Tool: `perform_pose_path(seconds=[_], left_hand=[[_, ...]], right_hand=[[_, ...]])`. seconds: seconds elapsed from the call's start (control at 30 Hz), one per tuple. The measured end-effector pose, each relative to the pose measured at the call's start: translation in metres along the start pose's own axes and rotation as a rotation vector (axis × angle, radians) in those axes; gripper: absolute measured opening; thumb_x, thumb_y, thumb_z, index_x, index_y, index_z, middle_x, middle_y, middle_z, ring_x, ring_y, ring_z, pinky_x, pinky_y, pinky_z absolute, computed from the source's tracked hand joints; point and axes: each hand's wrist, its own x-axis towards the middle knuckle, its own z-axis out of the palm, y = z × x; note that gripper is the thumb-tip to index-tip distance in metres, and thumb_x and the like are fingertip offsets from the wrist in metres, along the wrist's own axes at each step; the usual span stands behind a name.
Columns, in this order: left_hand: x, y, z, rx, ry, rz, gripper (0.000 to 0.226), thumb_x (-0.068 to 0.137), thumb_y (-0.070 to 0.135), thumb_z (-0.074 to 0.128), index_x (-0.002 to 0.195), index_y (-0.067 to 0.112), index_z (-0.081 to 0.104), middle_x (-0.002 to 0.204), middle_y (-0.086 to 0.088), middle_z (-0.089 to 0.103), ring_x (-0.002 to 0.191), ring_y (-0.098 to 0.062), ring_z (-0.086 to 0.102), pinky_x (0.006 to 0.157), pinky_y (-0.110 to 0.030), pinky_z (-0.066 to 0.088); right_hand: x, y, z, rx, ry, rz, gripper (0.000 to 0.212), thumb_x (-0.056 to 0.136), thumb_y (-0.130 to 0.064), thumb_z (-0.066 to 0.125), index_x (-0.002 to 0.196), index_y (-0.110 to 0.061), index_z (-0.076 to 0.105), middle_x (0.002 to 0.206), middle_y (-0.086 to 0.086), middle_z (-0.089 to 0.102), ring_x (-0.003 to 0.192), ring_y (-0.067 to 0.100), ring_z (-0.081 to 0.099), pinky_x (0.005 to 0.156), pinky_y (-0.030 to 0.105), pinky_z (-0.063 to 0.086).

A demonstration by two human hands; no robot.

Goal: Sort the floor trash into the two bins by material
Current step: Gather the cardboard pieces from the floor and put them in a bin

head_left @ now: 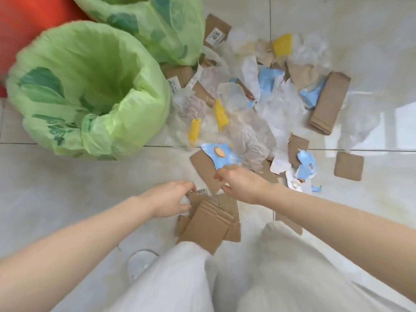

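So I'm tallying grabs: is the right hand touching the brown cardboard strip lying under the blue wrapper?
Touching. The head view shows the right hand with fingers curled onto the brown cardboard strip.

The left hand [173,197] holds brown cardboard [209,224]. The right hand [240,184] grabs another card piece [206,171]. Two green bins [85,91] stand near the trash [254,104].

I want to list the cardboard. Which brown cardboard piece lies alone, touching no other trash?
The small square cardboard piece at the far right lies alone on bare tile. The other cardboard pieces overlap or touch wrappers, plastic or each other.
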Motion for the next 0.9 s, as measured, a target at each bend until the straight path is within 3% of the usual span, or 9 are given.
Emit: perform_pose_path(seconds=[0.17, 0.27, 0.37, 0.47, 0.5, 0.57, 0.63, 0.73, 0.9], left_hand=[[0.028, -0.003, 0.034, 0.078, 0.05, 0.106, 0.038, 0.086, 0.037, 0.06, 0.117, 0.02, 0.047, 0.115, 0.002, 0.047, 0.104, -0.021, 0.055, 0.08, -0.033, 0.046], [0.039, -0.005, 0.044, 0.065, 0.076, 0.103, 0.042, 0.082, 0.041, 0.063, 0.114, 0.018, 0.048, 0.112, 0.0, 0.046, 0.104, -0.023, 0.054, 0.083, -0.036, 0.046], [0.043, 0.0, 0.047, 0.053, 0.109, 0.045, 0.051, 0.076, 0.054, 0.066, 0.109, 0.019, 0.048, 0.109, 0.001, 0.048, 0.102, -0.023, 0.055, 0.085, -0.038, 0.047], [0.038, 0.006, 0.059, -0.017, 0.136, -0.092, 0.062, 0.069, 0.062, 0.068, 0.104, 0.019, 0.041, 0.099, 0.001, 0.051, 0.097, -0.024, 0.056, 0.079, -0.037, 0.047], [0.035, 0.009, 0.067, -0.048, 0.132, -0.136, 0.069, 0.066, 0.063, 0.07, 0.108, 0.019, 0.037, 0.1, 0.001, 0.053, 0.098, -0.025, 0.057, 0.079, -0.038, 0.048], [0.03, 0.017, 0.082, -0.025, 0.106, -0.207, 0.094, 0.061, 0.065, 0.072, 0.127, 0.017, 0.027, 0.124, -0.004, 0.05, 0.112, -0.027, 0.055, 0.085, -0.039, 0.049], [0.027, 0.029, 0.098, 0.121, 0.116, -0.25, 0.114, 0.059, 0.065, 0.074, 0.141, 0.018, 0.012, 0.145, -0.006, 0.03, 0.123, -0.029, 0.046, 0.09, -0.04, 0.044], [0.029, 0.044, 0.115, 0.303, 0.179, -0.239, 0.109, 0.061, 0.051, 0.08, 0.14, 0.019, 0.012, 0.14, -0.01, 0.03, 0.12, -0.031, 0.043, 0.089, -0.042, 0.043], [0.041, 0.027, 0.1, 0.122, 0.252, -0.231, 0.109, 0.061, 0.037, 0.085, 0.14, 0.019, 0.012, 0.135, -0.011, 0.039, 0.115, -0.035, 0.051, 0.088, -0.045, 0.048]], right_hand=[[0.022, 0.008, 0.046, 0.063, 0.053, 0.003, 0.035, 0.089, -0.027, 0.055, 0.122, -0.016, 0.053, 0.114, 0.007, 0.059, 0.109, 0.03, 0.052, 0.092, 0.041, 0.044], [0.021, 0.014, 0.065, 0.058, 0.099, 0.008, 0.034, 0.088, -0.026, 0.055, 0.121, -0.016, 0.053, 0.119, 0.007, 0.055, 0.112, 0.03, 0.048, 0.094, 0.041, 0.043], [0.012, 0.017, 0.075, -0.041, 0.122, 0.007, 0.038, 0.089, -0.025, 0.054, 0.125, -0.015, 0.049, 0.126, 0.006, 0.047, 0.117, 0.029, 0.042, 0.097, 0.037, 0.039], [-0.001, 0.017, 0.08, -0.064, 0.13, 0.025, 0.046, 0.086, -0.018, 0.054, 0.13, -0.023, 0.042, 0.13, 0.001, 0.043, 0.106, 0.029, 0.042, 0.088, 0.035, 0.041], [-0.006, 0.015, 0.082, -0.075, 0.137, 0.027, 0.05, 0.084, -0.019, 0.057, 0.131, -0.025, 0.04, 0.129, 0.001, 0.042, 0.104, 0.029, 0.042, 0.086, 0.035, 0.041], [-0.012, 0.013, 0.089, -0.151, 0.148, 0.042, 0.059, 0.082, -0.026, 0.064, 0.133, -0.023, 0.035, 0.124, 0.004, 0.043, 0.104, 0.029, 0.041, 0.086, 0.038, 0.043], [-0.015, 0.01, 0.097, -0.219, 0.146, 0.068, 0.068, 0.079, -0.032, 0.069, 0.134, -0.02, 0.032, 0.12, 0.006, 0.044, 0.107, 0.03, 0.041, 0.086, 0.04, 0.044], [-0.015, 0.009, 0.102, -0.215, 0.151, 0.111, 0.07, 0.077, -0.029, 0.073, 0.132, -0.02, 0.031, 0.117, 0.006, 0.045, 0.109, 0.03, 0.042, 0.086, 0.042, 0.042], [-0.005, 0.015, 0.091, -0.03, 0.149, 0.202, 0.052, 0.077, -0.025, 0.071, 0.119, -0.016, 0.04, 0.118, 0.008, 0.05, 0.109, 0.03, 0.041, 0.085, 0.042, 0.039]])
